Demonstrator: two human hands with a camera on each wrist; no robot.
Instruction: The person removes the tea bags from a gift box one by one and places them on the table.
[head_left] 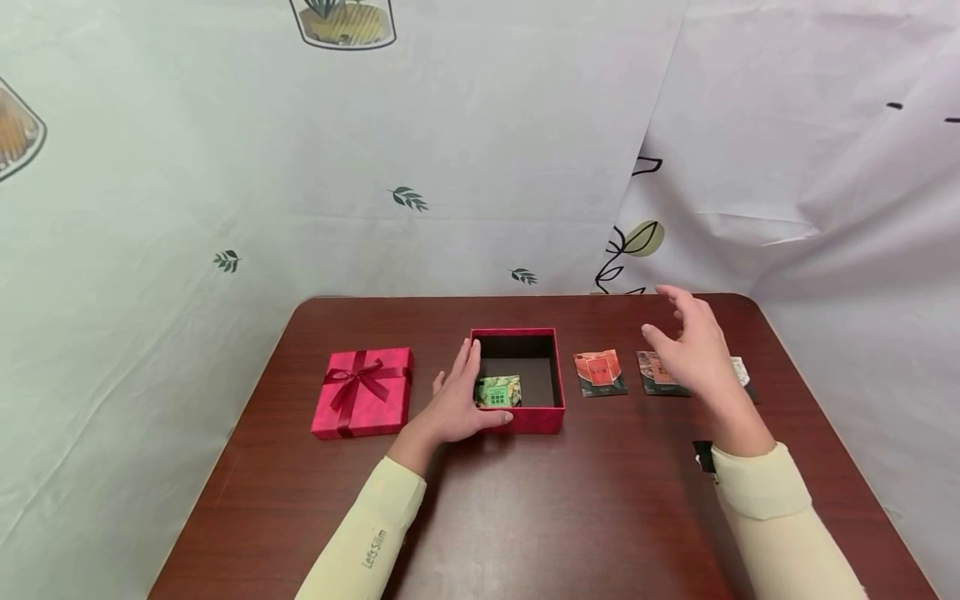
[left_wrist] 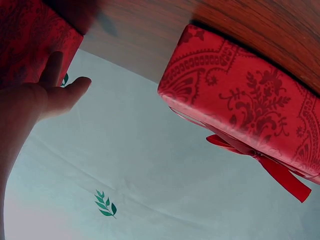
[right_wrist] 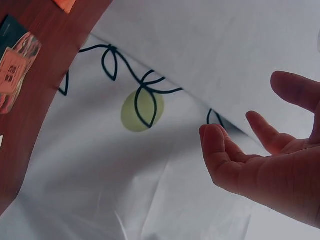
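My left hand point(head_left: 459, 402) rests flat against the left wall of the open box point(head_left: 556, 367) at frame centre, fingers straight, thumb along its front edge, steadying it. One green packet point(head_left: 497, 392) already lies inside, in the near left corner. My right hand point(head_left: 693, 346) hovers right of centre, fingers spread and loose, holding nothing, over the dark packet point(head_left: 655, 373); the red packet point(head_left: 600, 372) lies between that and the box. So I judge this the filling step: one in, more to fetch. Next calls for dropping the right hand and pinching a flat packet off the table point(head_left: 525, 517), then carrying it left over the rim.

The lid point(head_left: 363, 392) with its bow sits at left. Only the left wrist view shows its patterned side up close; only the right wrist view shows my palm is bare; only the head view shows the box's inside.
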